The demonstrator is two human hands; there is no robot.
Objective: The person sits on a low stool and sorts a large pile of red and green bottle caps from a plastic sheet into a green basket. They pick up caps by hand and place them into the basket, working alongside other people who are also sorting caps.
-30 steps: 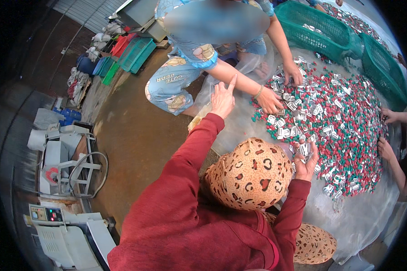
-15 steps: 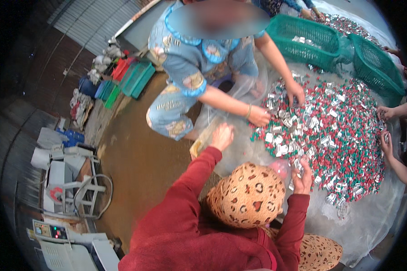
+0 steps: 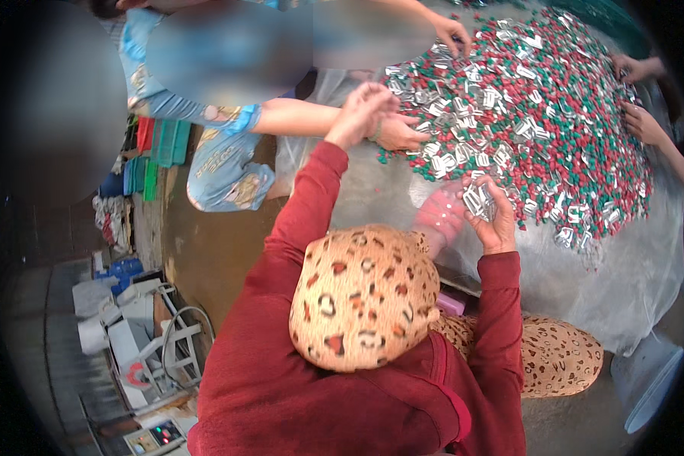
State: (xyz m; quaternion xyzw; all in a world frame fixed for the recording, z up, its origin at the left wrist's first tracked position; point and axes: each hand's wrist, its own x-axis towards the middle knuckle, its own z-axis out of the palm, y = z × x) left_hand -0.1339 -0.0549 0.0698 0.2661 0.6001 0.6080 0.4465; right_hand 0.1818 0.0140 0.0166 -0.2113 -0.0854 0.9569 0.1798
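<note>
Left side: grey machine point(image 3: 152, 342) on the floor, stacked green trays point(image 3: 159, 144) far left, not involved. Left hand point(image 3: 365, 112) has come down from its raised position a second ago and now sits at the left edge of the pile of red, green and silver pieces point(image 3: 555, 114), right over a co-worker's hand point(image 3: 403, 135). Its fingers are bunched and seen from the back, so I can't tell whether they hold anything. It looks like a fresh reach into the pile. A blurred pink thing point(image 3: 439, 216) is just near of that; what it is, unclear. Right hand point(image 3: 498, 224) stays close to the body, fingers curled around a small bunch of silver clips point(image 3: 479, 201), which poke out above the fingertips at the pile's near edge. The pile lies on a clear plastic sheet point(image 3: 585, 281), far and right of both hands. More co-workers' hands point(image 3: 646, 125) pick at its far right rim.
</note>
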